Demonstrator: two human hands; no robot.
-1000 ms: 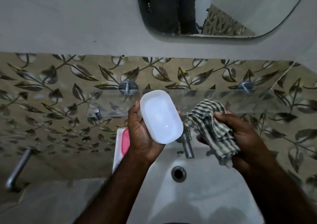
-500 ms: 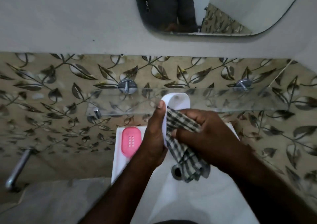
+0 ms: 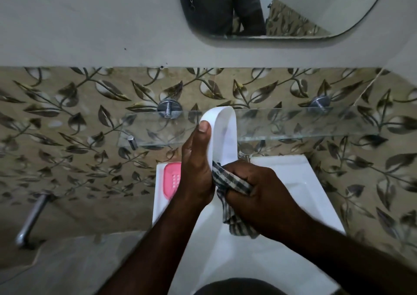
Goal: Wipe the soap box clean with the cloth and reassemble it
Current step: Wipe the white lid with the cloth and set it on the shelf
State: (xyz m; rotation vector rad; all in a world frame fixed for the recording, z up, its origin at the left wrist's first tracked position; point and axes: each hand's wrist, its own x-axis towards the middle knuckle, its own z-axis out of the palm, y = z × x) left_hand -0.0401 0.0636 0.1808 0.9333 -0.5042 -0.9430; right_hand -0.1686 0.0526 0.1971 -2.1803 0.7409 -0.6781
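Note:
My left hand (image 3: 196,170) holds the white oval soap box shell (image 3: 224,134) upright on its edge above the sink, thumb along its left rim. Its hollow inner side faces right. My right hand (image 3: 252,188) grips a checked green-and-white cloth (image 3: 228,182) and presses it against the shell's lower end. The cloth's loose tail hangs down below my fist. The pink soap box insert (image 3: 172,179) with a slotted middle lies flat on the sink's left ledge, partly hidden by my left hand.
A white sink (image 3: 316,200) is below my hands; its tap is mostly hidden behind them. A glass shelf (image 3: 304,125) on chrome mounts runs along the leaf-patterned tiles. A mirror (image 3: 293,8) hangs above. A chrome pipe (image 3: 31,220) sticks out at the lower left.
The cloth came onto the white shell, then slid from its middle down to its lower end. My left hand has turned the shell edge-on and raised it a little.

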